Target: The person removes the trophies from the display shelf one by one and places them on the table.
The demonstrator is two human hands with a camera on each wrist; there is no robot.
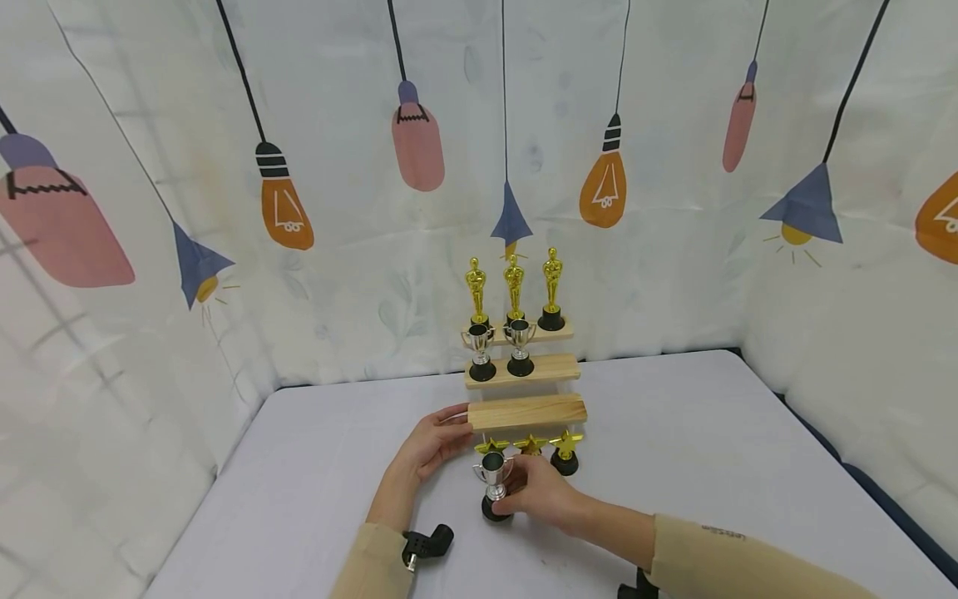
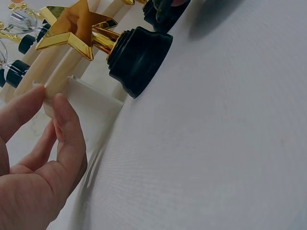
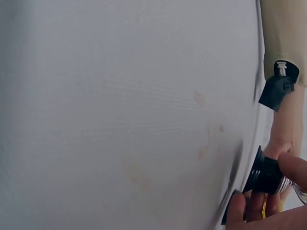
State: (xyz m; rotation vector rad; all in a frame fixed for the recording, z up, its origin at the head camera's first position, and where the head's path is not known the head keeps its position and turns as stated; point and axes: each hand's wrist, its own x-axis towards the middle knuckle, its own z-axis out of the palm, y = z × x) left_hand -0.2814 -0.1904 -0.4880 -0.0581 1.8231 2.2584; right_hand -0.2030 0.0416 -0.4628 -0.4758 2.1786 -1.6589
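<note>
A silver trophy cup [image 1: 492,470] with a black base is held by my right hand [image 1: 545,497], low in front of the wooden display stand. In the right wrist view, thumb and fingers are around its black base [image 3: 265,173]. My left hand [image 1: 432,445] pinches the left end of the stand's lowest wooden shelf [image 1: 527,412], thumb against finger in the left wrist view. Gold star trophies [image 1: 566,452] on black bases stand before that shelf, partly hidden by the cup and right hand. Up close in the left wrist view is one gold star trophy [image 2: 79,28].
On the middle shelf [image 1: 557,367] stand two silver cups [image 1: 520,345]. Gold figure statuettes [image 1: 552,287] line the top shelf. A white cloth covers the table [image 1: 688,466], and a lamp-patterned curtain [image 1: 344,283] hangs behind it.
</note>
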